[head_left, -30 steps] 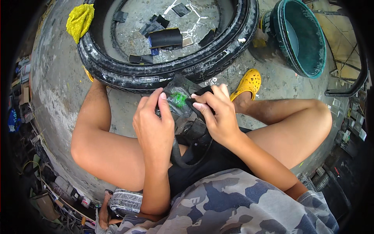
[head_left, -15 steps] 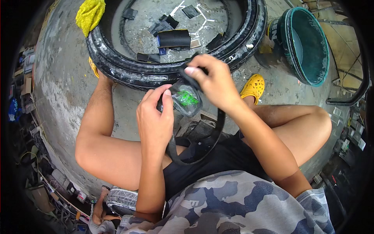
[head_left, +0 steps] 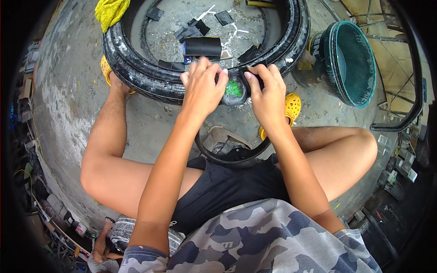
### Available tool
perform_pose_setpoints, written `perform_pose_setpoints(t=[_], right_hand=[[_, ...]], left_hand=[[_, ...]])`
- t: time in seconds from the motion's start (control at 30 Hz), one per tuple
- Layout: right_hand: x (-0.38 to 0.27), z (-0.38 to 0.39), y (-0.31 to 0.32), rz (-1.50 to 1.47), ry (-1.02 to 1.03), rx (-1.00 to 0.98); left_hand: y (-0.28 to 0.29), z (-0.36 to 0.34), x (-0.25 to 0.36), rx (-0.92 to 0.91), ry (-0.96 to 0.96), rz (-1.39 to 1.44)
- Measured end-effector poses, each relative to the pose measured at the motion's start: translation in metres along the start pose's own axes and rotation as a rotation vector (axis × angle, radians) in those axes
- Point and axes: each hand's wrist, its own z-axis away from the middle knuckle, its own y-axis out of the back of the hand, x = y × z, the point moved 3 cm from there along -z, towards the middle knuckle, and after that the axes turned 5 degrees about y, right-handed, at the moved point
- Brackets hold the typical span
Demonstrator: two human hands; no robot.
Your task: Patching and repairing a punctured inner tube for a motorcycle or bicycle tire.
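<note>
My left hand (head_left: 203, 88) is closed at the left side of a black rubber inner tube (head_left: 233, 156), beside a shiny section with a bright green mark (head_left: 234, 89); the rubber under its fingers is partly hidden. At the right of that section, my right hand (head_left: 266, 91) pinches the dark rubber. Both hands are raised at the near rim of a dusty black tyre (head_left: 136, 76) lying on the concrete floor. The rest of the tube hangs in a loop above my lap.
Cut black rubber pieces (head_left: 202, 45) lie inside the tyre. A yellow cloth (head_left: 109, 11) drapes over its left. At right stand a green bucket of water (head_left: 357, 63) and a bent black metal frame (head_left: 412, 113). A co-worker's arm (head_left: 100, 248) shows at lower left, near another tyre (head_left: 118, 236).
Both hands have moved up toward the big tyre with the tube, the left one farther in the last half second. The green-marked section has risen and moved right; the loop below hangs wider.
</note>
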Motion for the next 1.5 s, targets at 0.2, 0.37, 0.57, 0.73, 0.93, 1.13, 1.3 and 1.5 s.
perform_pose_setpoints(t=[0.2,0.37,0.57,0.73,0.93,1.13,1.3,1.5], right_hand=[[-0.012,0.021,-0.001,0.075,0.045,-0.069],[-0.008,-0.011,-0.012,0.233,0.185,-0.066],[-0.007,0.018,-0.010,0.283,0.245,-0.042],[-0.014,0.016,-0.010,0.259,0.211,-0.082],[-0.005,-0.022,-0.016,0.301,0.167,-0.109],[0.002,-0.005,0.009,0.081,-0.054,-0.006],[-0.003,-0.005,-0.011,0.341,0.138,0.064],[0.004,0.013,-0.010,0.236,0.087,0.047]], left_hand=[[-0.003,0.002,-0.010,0.086,-0.023,0.019],[-0.007,0.000,-0.014,0.019,0.060,0.067],[-0.013,-0.001,-0.014,0.064,0.063,0.097],[-0.012,0.005,-0.023,0.084,0.073,0.070],[-0.012,0.001,-0.012,0.091,0.053,0.027],[-0.010,0.001,-0.019,0.075,0.084,0.022],[-0.015,0.001,-0.012,0.090,0.038,0.028],[-0.016,0.000,-0.014,0.113,0.029,0.033]])
